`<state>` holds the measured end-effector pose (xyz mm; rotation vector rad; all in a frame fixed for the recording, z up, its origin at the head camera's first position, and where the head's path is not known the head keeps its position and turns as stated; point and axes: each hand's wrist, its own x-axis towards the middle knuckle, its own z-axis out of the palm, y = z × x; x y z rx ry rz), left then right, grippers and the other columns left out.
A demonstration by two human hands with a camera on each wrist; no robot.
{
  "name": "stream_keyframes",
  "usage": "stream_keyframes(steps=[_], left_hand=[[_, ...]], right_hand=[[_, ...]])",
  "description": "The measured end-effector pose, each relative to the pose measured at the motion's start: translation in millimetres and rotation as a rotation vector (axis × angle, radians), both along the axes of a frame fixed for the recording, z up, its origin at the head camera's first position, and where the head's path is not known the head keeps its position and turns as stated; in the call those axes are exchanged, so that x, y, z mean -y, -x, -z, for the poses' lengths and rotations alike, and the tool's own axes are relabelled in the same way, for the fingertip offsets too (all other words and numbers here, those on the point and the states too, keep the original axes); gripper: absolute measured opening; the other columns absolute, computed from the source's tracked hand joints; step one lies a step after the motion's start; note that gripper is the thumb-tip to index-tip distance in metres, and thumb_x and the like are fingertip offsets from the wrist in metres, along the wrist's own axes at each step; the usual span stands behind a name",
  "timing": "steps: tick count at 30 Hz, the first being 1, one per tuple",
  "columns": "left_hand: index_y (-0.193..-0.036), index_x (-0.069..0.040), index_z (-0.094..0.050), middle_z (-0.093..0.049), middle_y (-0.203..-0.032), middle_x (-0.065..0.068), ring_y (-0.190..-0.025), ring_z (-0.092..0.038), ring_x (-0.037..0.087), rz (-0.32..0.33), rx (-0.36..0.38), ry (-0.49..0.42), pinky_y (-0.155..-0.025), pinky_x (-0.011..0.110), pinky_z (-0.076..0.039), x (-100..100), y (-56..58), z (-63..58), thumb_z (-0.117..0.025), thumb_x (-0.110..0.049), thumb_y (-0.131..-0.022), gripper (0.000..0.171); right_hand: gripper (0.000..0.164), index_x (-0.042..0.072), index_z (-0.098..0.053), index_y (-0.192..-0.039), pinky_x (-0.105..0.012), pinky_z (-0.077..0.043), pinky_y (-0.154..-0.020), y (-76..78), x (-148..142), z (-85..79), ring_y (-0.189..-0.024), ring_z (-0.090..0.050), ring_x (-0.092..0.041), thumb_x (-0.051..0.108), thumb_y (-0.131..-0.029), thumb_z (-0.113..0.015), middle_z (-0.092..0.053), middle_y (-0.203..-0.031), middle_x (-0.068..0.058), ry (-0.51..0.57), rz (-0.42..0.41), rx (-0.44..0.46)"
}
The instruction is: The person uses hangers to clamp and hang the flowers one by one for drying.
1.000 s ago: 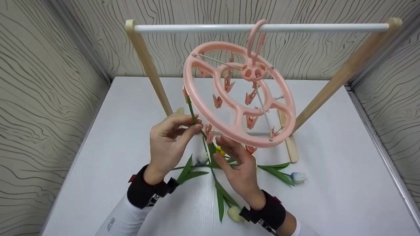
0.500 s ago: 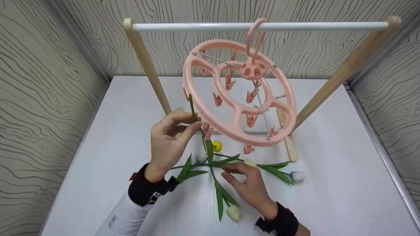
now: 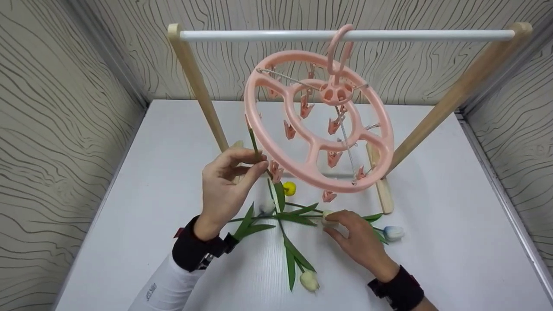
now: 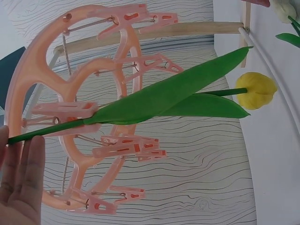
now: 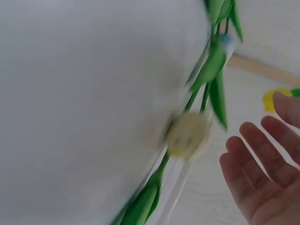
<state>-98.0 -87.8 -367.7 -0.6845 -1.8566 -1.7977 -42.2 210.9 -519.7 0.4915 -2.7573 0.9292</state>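
My left hand [image 3: 229, 185] pinches the green stem of a yellow tulip [image 4: 255, 91] between thumb and fingers, beside the left rim of a pink round clip hanger [image 3: 337, 186]. A pink clothespin [image 4: 70, 109] lies against the stem near the leaf base in the left wrist view; whether it clamps the stem I cannot tell. My right hand [image 3: 365, 242] is over the table at a cream tulip head [image 3: 328, 218], its fingers loosely bent. In the right wrist view those fingers appear apart from the cream tulip [image 5: 187, 136].
The hanger hangs by its hook from a white bar [image 3: 259, 36] on wooden legs [image 3: 196, 88]. More tulips lie on the white table [image 3: 453, 259], among them a cream one [image 3: 309, 281] in front and a blue-white one [image 3: 393, 233] at right.
My right hand has left the hanger's lower edge and moved down and right to the cream tulip on the table. The left hand keeps its pinch on the stem, almost still.
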Motion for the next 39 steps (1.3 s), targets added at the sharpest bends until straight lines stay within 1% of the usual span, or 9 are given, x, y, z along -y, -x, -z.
stream_keyframes(steps=[2, 8, 13, 16, 22, 28, 30, 36, 39], left_hand=[[-0.106, 0.01, -0.069, -0.074, -0.097, 0.023, -0.09, -0.077, 0.009, 0.001, 0.0, 0.002, -0.075, 0.022, -0.067, 0, 0.4, 0.8, -0.078, 0.0, -0.093, 0.019], [-0.108, 0.009, -0.069, -0.074, -0.099, 0.021, -0.092, -0.077, 0.009, -0.011, 0.005, 0.006, -0.076, 0.022, -0.067, 0, 0.1, 3.2, -0.079, 0.001, -0.092, 0.02], [-0.107, 0.01, -0.07, -0.075, -0.1, 0.019, -0.091, -0.076, 0.005, -0.014, 0.016, -0.013, -0.075, 0.021, -0.067, -2, -1.9, 10.4, -0.078, 0.007, -0.09, 0.019], [-0.106, 0.011, -0.069, -0.074, -0.099, 0.022, -0.091, -0.074, 0.001, -0.006, 0.03, -0.02, -0.075, 0.021, -0.066, -2, -4.7, 19.6, -0.076, 0.015, -0.087, 0.021], [-0.106, 0.009, -0.07, -0.073, -0.098, 0.025, -0.087, -0.074, 0.002, -0.013, 0.094, -0.028, -0.072, 0.021, -0.066, -2, -14.0, 42.0, -0.075, 0.015, -0.087, 0.021], [-0.105, 0.01, -0.07, -0.072, -0.096, 0.025, -0.086, -0.075, 0.003, -0.025, 0.15, -0.055, -0.069, 0.022, -0.067, 0, -25.0, 64.3, -0.074, 0.014, -0.089, 0.017], [-0.105, 0.01, -0.07, -0.073, -0.097, 0.026, -0.085, -0.075, 0.004, -0.039, 0.184, -0.053, -0.069, 0.023, -0.067, 0, -28.9, 71.6, -0.075, 0.013, -0.089, 0.017], [-0.106, 0.011, -0.07, -0.074, -0.1, 0.025, -0.088, -0.074, 0.003, -0.077, 0.328, -0.026, -0.07, 0.022, -0.067, -2, -40.7, 92.6, -0.077, 0.008, -0.089, 0.019], [-0.107, 0.011, -0.07, -0.072, -0.102, 0.026, -0.089, -0.073, 0.003, -0.054, 0.376, -0.043, -0.072, 0.024, -0.068, -5, -46.1, 101.8, -0.076, 0.008, -0.09, 0.018]], right_hand=[[0.03, 0.014, -0.078, -0.108, -0.034, -0.065, -0.083, 2.7, -12, 1.0, -0.099, -0.073, -0.015, 0.007, -0.081, -0.09, -0.078, -0.105, 0.005, -0.06, 0.011, -0.015], [0.033, 0.011, -0.079, -0.106, -0.037, -0.067, -0.079, 10.6, -40, 7.0, -0.1, -0.072, -0.022, 0.008, -0.077, -0.094, -0.077, -0.104, -0.005, -0.224, 0.057, -0.078], [0.034, 0.007, -0.08, -0.107, -0.042, -0.067, -0.082, 15.2, -54, 12.0, -0.103, -0.072, -0.026, 0.007, -0.077, -0.094, -0.076, -0.108, -0.01, -0.282, 0.074, -0.038], [0.032, 0.006, -0.08, -0.108, -0.044, -0.066, -0.083, 17.6, -58, 13.4, -0.103, -0.072, -0.027, 0.007, -0.079, -0.092, -0.077, -0.109, -0.01, -0.294, 0.071, 0.013], [0.029, 0.007, -0.08, -0.109, -0.044, -0.065, -0.082, 21.2, -62, 13.0, -0.099, -0.072, -0.026, 0.008, -0.082, -0.09, -0.079, -0.105, -0.008, -0.321, 0.061, 0.103], [0.027, 0.007, -0.081, -0.108, -0.04, -0.063, -0.075, 21.0, -66, 14.0, -0.091, -0.071, -0.021, 0.01, -0.083, -0.089, -0.078, -0.099, -0.006, -0.339, 0.059, 0.135], [0.026, 0.008, -0.081, -0.107, -0.038, -0.062, -0.074, 20.5, -67, 14.4, -0.089, -0.07, -0.019, 0.01, -0.082, -0.09, -0.077, -0.098, -0.005, -0.342, 0.059, 0.133], [0.024, 0.008, -0.082, -0.104, -0.032, -0.059, -0.069, 18.7, -68, 14.4, -0.084, -0.065, -0.014, 0.01, -0.081, -0.091, -0.072, -0.091, 0.0, -0.353, 0.057, 0.127], [0.021, 0.009, -0.082, -0.102, -0.031, -0.06, -0.068, 17.4, -69, 14.6, -0.084, -0.065, -0.013, 0.008, -0.082, -0.09, -0.069, -0.09, 0.001, -0.339, 0.064, 0.142]])
